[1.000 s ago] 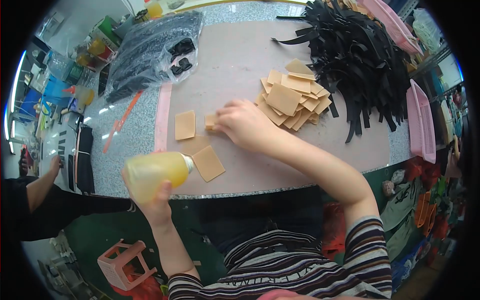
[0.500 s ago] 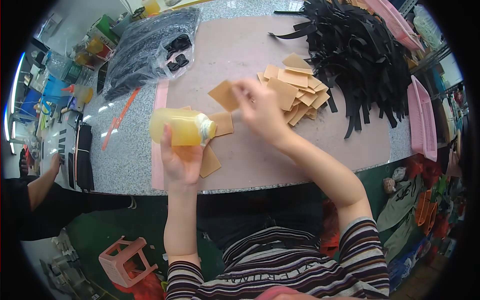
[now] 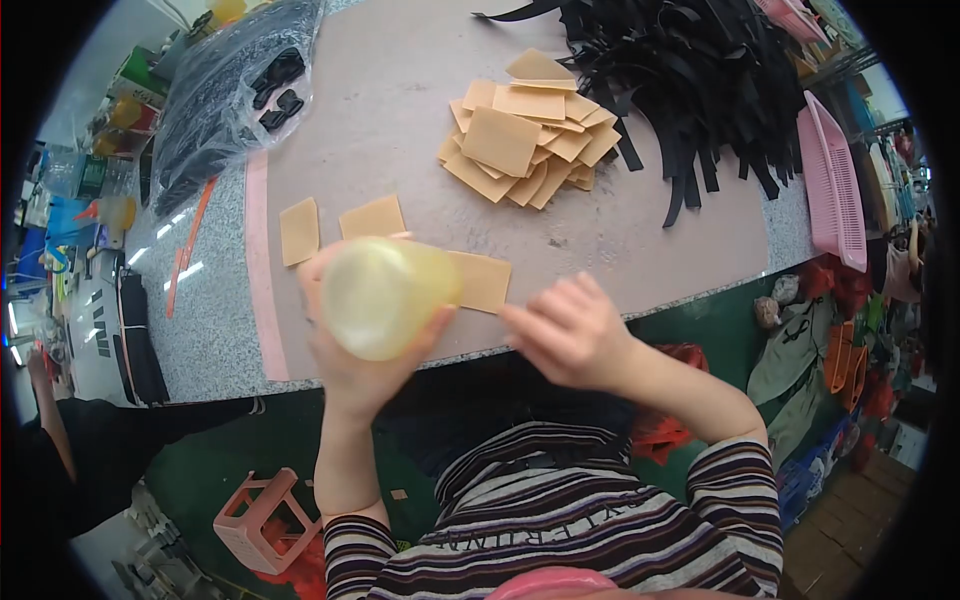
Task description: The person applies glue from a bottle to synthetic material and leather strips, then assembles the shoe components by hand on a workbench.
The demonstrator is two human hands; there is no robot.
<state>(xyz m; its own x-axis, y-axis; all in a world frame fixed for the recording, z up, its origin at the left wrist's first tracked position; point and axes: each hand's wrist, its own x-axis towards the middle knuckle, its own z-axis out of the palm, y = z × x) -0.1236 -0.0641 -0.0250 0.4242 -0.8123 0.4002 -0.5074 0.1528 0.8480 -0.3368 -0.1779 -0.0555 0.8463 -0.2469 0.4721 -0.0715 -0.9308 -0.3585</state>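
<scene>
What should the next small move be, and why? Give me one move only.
Probably lower the right hand so its fingertips press the nearest tan piece and steady it. The left hand holds the yellow bottle tipped over the pieces laid flat, base toward the camera, while the right hand hovers empty just beside that piece.

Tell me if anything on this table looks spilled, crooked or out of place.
Nothing looks spilled or damaged. The bottle in the left hand is tipped over, base toward the camera, by a tan square. The tan pile is loosely fanned, and the black strips lie in a tangled heap.
</scene>
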